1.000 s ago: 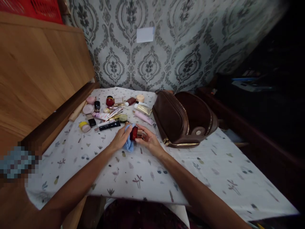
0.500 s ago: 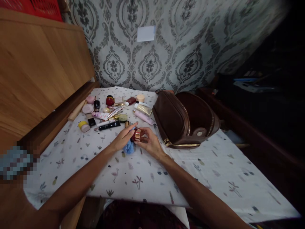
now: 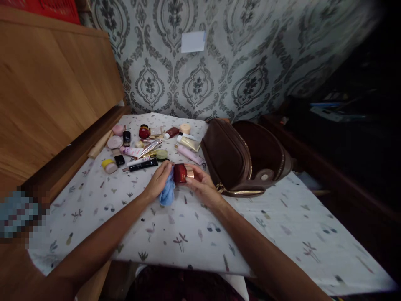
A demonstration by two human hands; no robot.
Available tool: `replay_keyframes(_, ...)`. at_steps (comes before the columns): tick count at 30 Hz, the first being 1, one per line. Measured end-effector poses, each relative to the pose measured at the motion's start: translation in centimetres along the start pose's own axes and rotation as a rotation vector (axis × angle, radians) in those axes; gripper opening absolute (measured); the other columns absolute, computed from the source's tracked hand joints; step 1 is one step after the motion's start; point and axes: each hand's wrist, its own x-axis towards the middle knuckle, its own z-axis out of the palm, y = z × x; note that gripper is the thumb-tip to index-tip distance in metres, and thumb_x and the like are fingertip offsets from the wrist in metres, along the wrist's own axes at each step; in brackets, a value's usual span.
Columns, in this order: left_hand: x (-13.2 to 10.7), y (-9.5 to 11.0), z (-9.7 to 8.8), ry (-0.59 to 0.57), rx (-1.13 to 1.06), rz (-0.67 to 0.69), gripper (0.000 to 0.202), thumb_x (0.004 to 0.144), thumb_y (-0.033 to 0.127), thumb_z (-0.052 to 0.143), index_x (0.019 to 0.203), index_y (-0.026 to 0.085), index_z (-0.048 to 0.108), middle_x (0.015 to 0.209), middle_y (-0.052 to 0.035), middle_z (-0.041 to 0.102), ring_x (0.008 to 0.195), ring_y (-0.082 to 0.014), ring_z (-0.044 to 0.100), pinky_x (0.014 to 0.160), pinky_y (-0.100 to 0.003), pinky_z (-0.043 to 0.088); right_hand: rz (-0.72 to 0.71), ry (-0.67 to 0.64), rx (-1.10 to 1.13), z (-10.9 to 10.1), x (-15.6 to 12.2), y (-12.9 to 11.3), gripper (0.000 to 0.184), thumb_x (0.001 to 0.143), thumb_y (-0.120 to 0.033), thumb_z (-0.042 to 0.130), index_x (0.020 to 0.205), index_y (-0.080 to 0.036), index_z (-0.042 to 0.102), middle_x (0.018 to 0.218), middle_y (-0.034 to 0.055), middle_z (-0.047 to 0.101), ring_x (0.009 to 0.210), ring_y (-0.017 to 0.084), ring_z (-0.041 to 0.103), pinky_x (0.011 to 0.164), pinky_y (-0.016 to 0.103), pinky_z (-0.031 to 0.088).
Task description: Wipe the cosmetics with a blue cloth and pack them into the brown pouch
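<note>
The right hand [image 3: 202, 184] grips a red jar [image 3: 180, 173] by its gold lid, fingers curled round it, just above the worktop [image 3: 266, 225]. The left hand [image 3: 159, 179] presses a blue cloth [image 3: 167, 193] against the jar, fingers closed on it. A brown bag [image 3: 241, 156] lies open just right; cosmetics [image 3: 147, 146] are scattered behind.

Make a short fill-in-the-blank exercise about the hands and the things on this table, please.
The right hand holds a small dark ___ jar with a gold cap.
The left hand holds a ___ cloth beside the jar.
The brown bag lies to the ___ of both hands.
Missing words: red; blue; right.
</note>
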Motion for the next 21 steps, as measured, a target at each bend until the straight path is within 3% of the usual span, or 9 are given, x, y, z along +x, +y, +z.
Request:
replay_keyframes(4,0.3,-0.1,-0.1,-0.061,-0.063,0.007,0.044,0.084,0.066,0.061,0.093,0.024,0.069,0.085,-0.0001,0.063,0.080,-0.0143,0.058,0.076,-0.024,0.049,0.034,0.029,0.048,-0.1,0.0,-0.3,0.040,0.068,-0.043,0.086,0.100,-0.023,0.072,0.102,0.0039,0.074,0.085,0.020,0.069,0.072,0.033,0.057)
replay_keyframes(8,0.7,-0.9,-0.2,-0.044,-0.101,-0.037,0.047,0.082,0.066,0.063,0.094,0.022,0.071,0.080,-0.0005,0.063,0.073,-0.0139,0.057,0.068,-0.023,0.048,0.084,0.067,0.067,-0.3,0.2,-0.1,0.042,0.071,-0.053,0.083,0.097,-0.021,0.074,0.088,0.0033,0.075,0.073,0.016,0.067,0.059,0.024,0.051)
replay_keyframes(13,0.5,-1.3,0.1,-0.025,-0.111,-0.024,0.048,0.084,0.067,0.060,0.094,0.022,0.072,0.086,-0.0014,0.065,0.080,-0.0147,0.061,0.078,-0.025,0.050,0.146,-0.010,0.058,-0.2,0.0,0.1,0.045,0.071,-0.058,0.082,0.089,-0.018,0.074,0.068,0.0004,0.069,0.057,0.011,0.059,0.047,0.020,0.040)
replay_keyframes(16,0.3,-1.4,0.1,0.021,-0.114,-0.022,0.045,0.088,0.065,0.057,0.093,0.022,0.071,0.090,-0.0010,0.066,0.086,-0.0143,0.062,0.082,-0.024,0.049,0.155,-0.043,0.068,0.2,-0.2,0.1,0.040,0.070,-0.052,0.085,0.086,-0.017,0.074,0.069,-0.0008,0.068,0.058,0.009,0.059,0.050,0.019,0.044)
replay_keyframes(21,0.5,-2.1,0.4,0.004,-0.260,-0.102,0.049,0.087,0.065,0.058,0.096,0.019,0.070,0.093,-0.0038,0.071,0.094,-0.0186,0.067,0.085,-0.028,0.053,0.111,-0.036,0.101,0.3,-0.1,0.3,0.043,0.071,-0.046,0.086,0.101,-0.018,0.074,0.091,0.0027,0.074,0.076,0.015,0.069,0.072,0.028,0.059)
